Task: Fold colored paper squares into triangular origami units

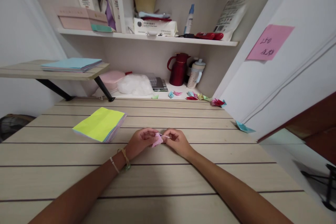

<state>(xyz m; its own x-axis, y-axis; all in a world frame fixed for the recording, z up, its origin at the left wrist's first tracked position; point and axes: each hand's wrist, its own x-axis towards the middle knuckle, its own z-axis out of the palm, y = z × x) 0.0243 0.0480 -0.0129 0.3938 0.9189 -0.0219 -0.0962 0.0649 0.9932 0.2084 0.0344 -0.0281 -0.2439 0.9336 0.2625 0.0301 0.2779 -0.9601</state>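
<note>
A small folded piece of pink paper [158, 140] is pinched between both my hands, low over the wooden table [168, 182]. My left hand [140, 141] grips its left side with curled fingers; a beaded bracelet and a cord sit on that wrist. My right hand [176, 140] pinches a thin point of the paper at its right side. To the left lies a stack of coloured paper sheets [100, 124] with a yellow-green sheet on top.
Several small folded paper figures [193, 96] lie along the table's far edge, and a teal one [244, 127] by the white wall at right. Behind stand a red jug [179, 69], a cup [196, 74] and a pink box [112, 78]. A side shelf [52, 70] holds blue paper.
</note>
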